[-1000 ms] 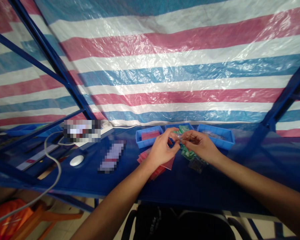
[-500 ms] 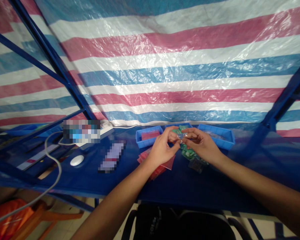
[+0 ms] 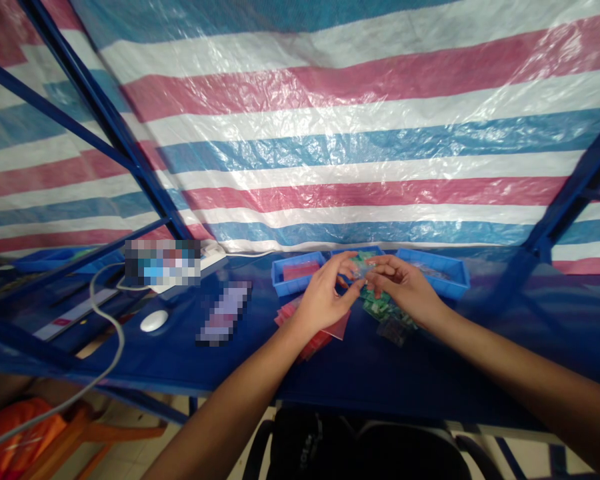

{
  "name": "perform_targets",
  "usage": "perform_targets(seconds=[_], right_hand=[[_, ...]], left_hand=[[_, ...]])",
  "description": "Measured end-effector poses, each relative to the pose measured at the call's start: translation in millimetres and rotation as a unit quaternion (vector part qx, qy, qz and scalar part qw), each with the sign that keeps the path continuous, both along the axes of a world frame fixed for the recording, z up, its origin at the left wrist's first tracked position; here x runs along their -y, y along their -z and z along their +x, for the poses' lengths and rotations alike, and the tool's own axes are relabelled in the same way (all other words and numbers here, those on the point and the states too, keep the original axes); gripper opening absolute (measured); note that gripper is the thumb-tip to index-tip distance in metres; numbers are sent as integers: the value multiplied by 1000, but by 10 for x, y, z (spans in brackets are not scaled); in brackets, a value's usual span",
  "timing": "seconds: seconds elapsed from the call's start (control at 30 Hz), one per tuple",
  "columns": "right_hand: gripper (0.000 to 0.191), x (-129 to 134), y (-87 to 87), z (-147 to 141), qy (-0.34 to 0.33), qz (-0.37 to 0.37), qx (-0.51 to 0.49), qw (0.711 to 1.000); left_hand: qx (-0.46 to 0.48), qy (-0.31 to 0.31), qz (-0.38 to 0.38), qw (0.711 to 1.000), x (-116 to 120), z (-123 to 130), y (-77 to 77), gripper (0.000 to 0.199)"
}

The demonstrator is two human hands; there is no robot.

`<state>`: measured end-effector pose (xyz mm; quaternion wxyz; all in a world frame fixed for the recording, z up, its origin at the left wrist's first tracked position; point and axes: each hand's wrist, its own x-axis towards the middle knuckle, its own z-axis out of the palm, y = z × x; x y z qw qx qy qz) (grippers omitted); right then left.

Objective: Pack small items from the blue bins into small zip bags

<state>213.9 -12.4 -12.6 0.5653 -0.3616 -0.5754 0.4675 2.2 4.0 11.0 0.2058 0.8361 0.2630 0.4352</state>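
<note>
My left hand (image 3: 327,288) and my right hand (image 3: 405,287) meet above the table, fingers bent and pinching. Between their fingertips is a small clear plastic bag (image 3: 362,269); its contents are too small to make out. Below my right hand lies a pile of green packets (image 3: 377,305), with a dark packet (image 3: 395,330) at its near edge. Red sheets or packets (image 3: 313,343) are spread under my left wrist, partly hidden by it.
Behind my hands stand a left blue bin (image 3: 285,288) with red pieces, a middle one largely hidden, and a right blue bin (image 3: 453,283) with clear packets. Leftward are a white mouse (image 3: 154,321), a blurred phone-like object (image 3: 225,313) and a cable (image 3: 117,333).
The fingers of both hands have shifted slightly around the clear bag, my right fingertips now bent more over it. The arms and the things on the table look the same.
</note>
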Motion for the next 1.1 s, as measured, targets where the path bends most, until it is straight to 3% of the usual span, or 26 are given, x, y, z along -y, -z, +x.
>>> perform_targets(seconds=[0.1,0.27,0.43,0.67,0.87,1.1], right_hand=[[41,-2,-24,21,4,-30,-35,999],[51,31,-46,31,-36,-88,-75,993],[28,33,-31,35,-50,-96,-70,992],[37,54,-63,27,-89,-109,-60,988],[35,39,-34,23,-69,-78,10,994],[30,28,-33,50,-62,-107,-34,992]], left_hand=[[-23,-7,72,997,13,-8,-28,57],[-66,-17,147,987,-30,-43,-11,23],[-60,-18,154,986,-48,-56,-17,16],[-42,-42,115,992,-31,-49,-34,10],[-16,-68,69,995,-30,-42,12,28],[-70,3,97,993,13,-35,-56,41]])
